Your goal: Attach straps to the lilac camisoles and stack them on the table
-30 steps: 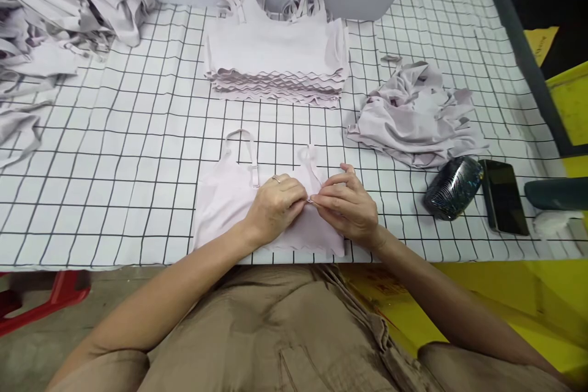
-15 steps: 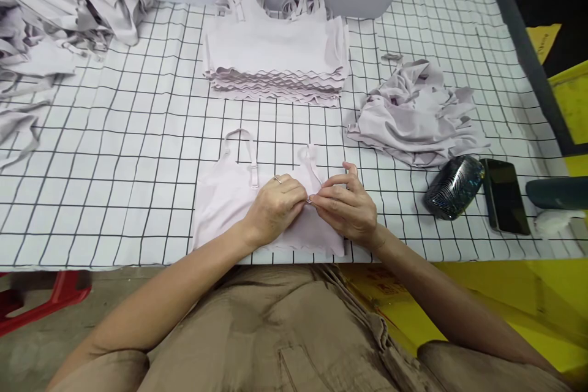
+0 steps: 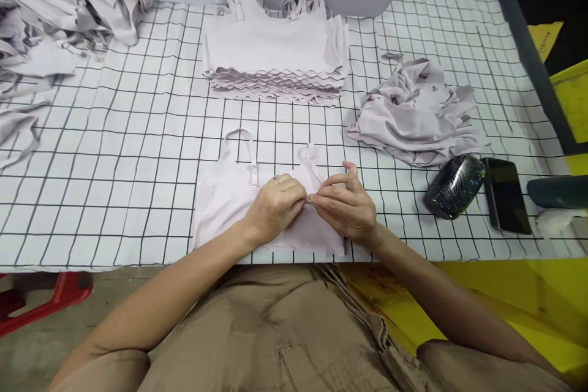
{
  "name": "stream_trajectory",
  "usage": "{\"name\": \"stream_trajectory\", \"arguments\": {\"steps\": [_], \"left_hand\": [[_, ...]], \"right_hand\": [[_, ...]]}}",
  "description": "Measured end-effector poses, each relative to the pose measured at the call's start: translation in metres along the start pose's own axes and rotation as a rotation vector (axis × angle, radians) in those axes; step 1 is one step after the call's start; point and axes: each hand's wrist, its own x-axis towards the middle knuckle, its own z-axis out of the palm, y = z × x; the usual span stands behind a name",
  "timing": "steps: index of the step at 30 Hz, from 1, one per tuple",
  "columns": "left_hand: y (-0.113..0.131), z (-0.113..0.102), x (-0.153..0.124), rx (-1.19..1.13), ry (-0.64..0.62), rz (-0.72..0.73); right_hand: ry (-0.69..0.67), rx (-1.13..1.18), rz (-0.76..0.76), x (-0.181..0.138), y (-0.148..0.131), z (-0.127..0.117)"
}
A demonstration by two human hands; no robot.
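Observation:
A pale pink camisole top [image 3: 220,196] lies flat near the front edge of the grid-patterned table [image 3: 138,153]. Its left strap [image 3: 248,153] lies looped above it. My left hand [image 3: 275,205] and my right hand [image 3: 346,205] meet over the right strap [image 3: 311,165], both with fingers pinched on the strap's small metal slider. A ring shows on my left hand.
A neat stack of the same tops [image 3: 275,55] sits at the back. A crumpled pile [image 3: 413,116] lies right, larger heaps [image 3: 50,18] at the left. A dark shiny pouch [image 3: 454,187] and a phone [image 3: 505,195] rest at right. Red stool [image 3: 41,303] below left.

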Motion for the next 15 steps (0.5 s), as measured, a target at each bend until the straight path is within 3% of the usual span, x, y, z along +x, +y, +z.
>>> {"name": "stream_trajectory", "arguments": {"steps": [15], "left_hand": [[-0.0016, -0.0003, -0.0002, -0.019, -0.030, -0.021]], "right_hand": [[0.003, -0.012, -0.003, 0.0020, -0.0013, -0.0019]]}}
